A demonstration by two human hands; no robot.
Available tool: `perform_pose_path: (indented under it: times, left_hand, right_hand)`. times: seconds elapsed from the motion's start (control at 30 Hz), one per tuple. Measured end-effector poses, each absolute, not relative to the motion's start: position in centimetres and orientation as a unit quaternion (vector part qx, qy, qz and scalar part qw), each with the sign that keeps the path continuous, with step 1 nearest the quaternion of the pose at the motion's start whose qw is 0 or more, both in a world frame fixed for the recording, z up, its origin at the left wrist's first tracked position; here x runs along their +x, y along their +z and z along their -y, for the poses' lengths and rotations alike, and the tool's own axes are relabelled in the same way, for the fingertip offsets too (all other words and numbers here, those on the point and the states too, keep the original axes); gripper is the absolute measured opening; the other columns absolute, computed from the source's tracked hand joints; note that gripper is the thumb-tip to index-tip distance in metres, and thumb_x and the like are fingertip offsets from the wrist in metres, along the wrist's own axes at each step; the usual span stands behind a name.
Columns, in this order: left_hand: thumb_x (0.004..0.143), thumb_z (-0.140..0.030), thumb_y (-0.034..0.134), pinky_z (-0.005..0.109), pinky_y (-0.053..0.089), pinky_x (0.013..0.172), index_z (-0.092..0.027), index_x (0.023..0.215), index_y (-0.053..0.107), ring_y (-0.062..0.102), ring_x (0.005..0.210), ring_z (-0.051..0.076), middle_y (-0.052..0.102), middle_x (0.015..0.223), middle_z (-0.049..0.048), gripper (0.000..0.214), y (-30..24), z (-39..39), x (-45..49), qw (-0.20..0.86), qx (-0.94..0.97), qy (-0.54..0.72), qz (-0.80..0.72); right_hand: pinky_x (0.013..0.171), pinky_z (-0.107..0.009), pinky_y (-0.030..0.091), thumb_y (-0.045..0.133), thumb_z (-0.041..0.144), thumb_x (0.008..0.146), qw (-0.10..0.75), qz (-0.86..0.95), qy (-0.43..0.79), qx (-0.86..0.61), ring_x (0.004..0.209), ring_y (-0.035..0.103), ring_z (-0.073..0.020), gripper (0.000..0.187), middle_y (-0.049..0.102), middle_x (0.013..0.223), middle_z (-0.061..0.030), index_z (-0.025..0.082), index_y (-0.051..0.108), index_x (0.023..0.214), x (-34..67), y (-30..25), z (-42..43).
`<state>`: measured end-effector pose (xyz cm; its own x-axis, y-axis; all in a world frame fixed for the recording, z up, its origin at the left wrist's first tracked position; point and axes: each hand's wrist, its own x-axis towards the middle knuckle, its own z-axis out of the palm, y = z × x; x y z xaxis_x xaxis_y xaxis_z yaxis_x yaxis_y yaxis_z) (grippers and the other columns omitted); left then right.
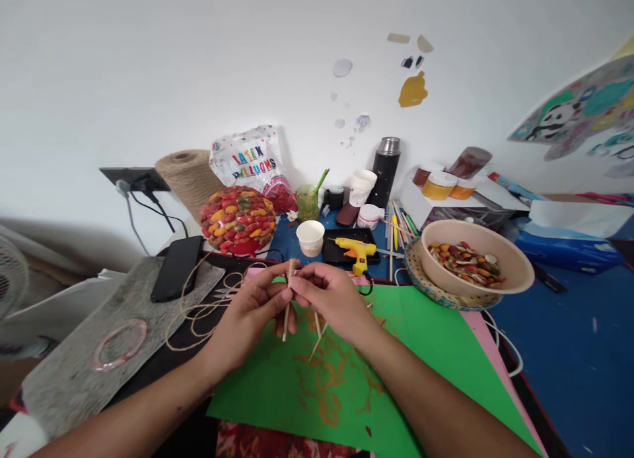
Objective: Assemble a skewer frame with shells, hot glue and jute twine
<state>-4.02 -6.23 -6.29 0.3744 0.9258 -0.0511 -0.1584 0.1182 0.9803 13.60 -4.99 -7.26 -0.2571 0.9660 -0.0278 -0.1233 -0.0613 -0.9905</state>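
My left hand is closed on a thin wooden stick, held nearly upright between thumb and fingers. Tan twine appears to be wound around its upper end. My right hand pinches at that wound part from the other side, thumb and forefinger together. Loose twine loops trail to the left of my hands. Below them a green sheet, marked with brownish smears, covers the table. Two thin sticks show under my right hand; their upper ends are hidden.
A yellow glue gun lies behind my hands beside a paper cup. To the right a bowl of coloured shells or seeds rests on a woven tray. A phone and a twine spool are at left.
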Motion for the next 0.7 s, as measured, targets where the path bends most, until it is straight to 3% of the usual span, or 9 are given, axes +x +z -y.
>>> perform_pose_path:
  times: [0.17, 0.7]
  left_hand:
    - [0.094, -0.041, 0.079, 0.023, 0.050, 0.049, -0.020, 0.145, 0.061, 0.069, 0.055, 0.015, 0.075, 0.079, 0.0024, 0.059, -6.29, 6.30, -4.08, 0.640, 0.521, 0.423, -0.376]
    - [0.087, -0.043, 0.085, 0.022, 0.050, 0.043, -0.017, 0.136, 0.055, 0.067, 0.052, 0.014, 0.076, 0.083, 0.0011, 0.063, -6.19, 6.01, -3.74, 0.634, 0.509, 0.416, -0.408]
  right_hand:
    - [0.060, -0.029, 0.041, 0.076, 0.052, 0.086, 0.448, 0.513, 0.610, -0.405, 0.061, 0.054, -0.0148, 0.032, 0.058, 0.064, 0.0041, 0.021, 0.067, 0.084, 13.54, -7.26, 4.99]
    - [0.064, -0.030, 0.047, 0.073, 0.043, 0.088, 0.485, 0.499, 0.577, -0.427, 0.066, 0.062, -0.0167, 0.023, 0.069, 0.070, -0.0003, 0.020, 0.070, 0.086, 13.36, -7.57, 5.04]
